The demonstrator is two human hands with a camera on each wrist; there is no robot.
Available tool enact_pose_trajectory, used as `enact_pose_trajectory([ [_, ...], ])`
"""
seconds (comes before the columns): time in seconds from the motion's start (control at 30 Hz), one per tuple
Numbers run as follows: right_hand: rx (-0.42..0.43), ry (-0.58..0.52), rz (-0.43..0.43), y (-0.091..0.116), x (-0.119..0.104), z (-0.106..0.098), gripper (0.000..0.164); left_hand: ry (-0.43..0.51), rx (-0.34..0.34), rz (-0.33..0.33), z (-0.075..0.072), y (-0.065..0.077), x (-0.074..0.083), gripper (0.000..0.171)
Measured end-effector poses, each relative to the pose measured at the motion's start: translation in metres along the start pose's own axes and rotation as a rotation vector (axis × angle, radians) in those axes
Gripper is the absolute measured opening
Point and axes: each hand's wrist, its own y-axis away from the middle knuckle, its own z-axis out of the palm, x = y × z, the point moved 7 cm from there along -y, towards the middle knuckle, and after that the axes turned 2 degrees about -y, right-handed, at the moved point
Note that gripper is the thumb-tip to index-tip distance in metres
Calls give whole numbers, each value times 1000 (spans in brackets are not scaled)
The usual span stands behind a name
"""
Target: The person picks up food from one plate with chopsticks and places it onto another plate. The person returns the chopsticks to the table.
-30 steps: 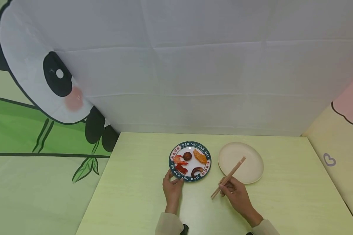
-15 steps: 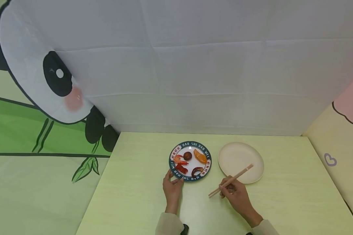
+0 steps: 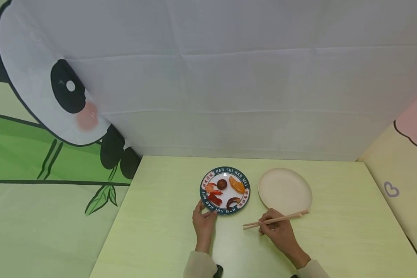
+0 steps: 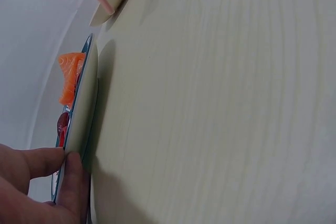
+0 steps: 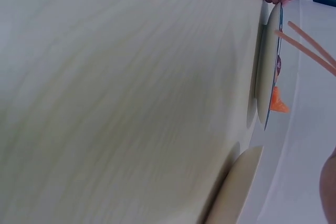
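Note:
My left hand [image 3: 204, 226] pinches the near-left rim of a round plate [image 3: 246, 184] with a teal lettered border. In the left wrist view the thumb and a finger [image 4: 71, 182] meet at that rim. On the plate lie a brown ball [image 3: 221, 184], an orange striped slice [image 3: 236, 185], a shrimp-like red and white piece [image 3: 213, 189], a dark red piece [image 3: 214, 199] and a curled tentacle-like piece [image 3: 233, 202]. My right hand [image 3: 280, 235] holds a pair of wooden chopsticks [image 3: 274, 220], nearly level, tips pointing left and slightly apart, to the right of and nearer than the teal-rimmed plate.
A plain cream plate [image 3: 285, 189] stands right of the teal-rimmed one, just beyond my right hand. Both rest on a pale wood-grain table [image 3: 153, 231]. A white cloth wall [image 3: 229, 96] rises behind the table's far edge, with printed cloth at the left and right.
The chopsticks have turned in my right hand from steeply slanted to nearly level, their back ends swinging down to the right. My left hand and both plates have stayed put.

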Motion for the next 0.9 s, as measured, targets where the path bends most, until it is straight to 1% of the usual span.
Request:
enact_pose_trajectory([
  [0.1, -7, 13, 16, 0, 1, 0, 6, -3, -1, -2, 1, -1, -1, 69],
  [0.23, -14, 42, 16, 0, 1, 1, 19, -4, -2, -1, 1, -1, -1, 69],
  [0.3, -25, 53, -3, -1, 0, 3, 22, -2, -2, 4, 1, -1, -1, 69],
  [0.37, -39, 49, -39, -1, -2, 4, 23, -1, -3, 6, 1, -1, 0, 69],
  [0.47, -58, 13, -90, -1, -4, 6, 23, -3, -2, 6, 0, 0, 0, 69],
  [0.53, -65, -13, -106, -1, -4, 7, 23, -6, -2, 5, 0, 1, 1, 69],
  [0.63, -70, -28, -89, 1, -1, 7, 23, -10, -1, 4, 0, 1, 1, 69],
  [0.9, -57, 20, 27, 4, 8, 7, 16, -9, 3, 24, 0, 1, 2, 68],
])
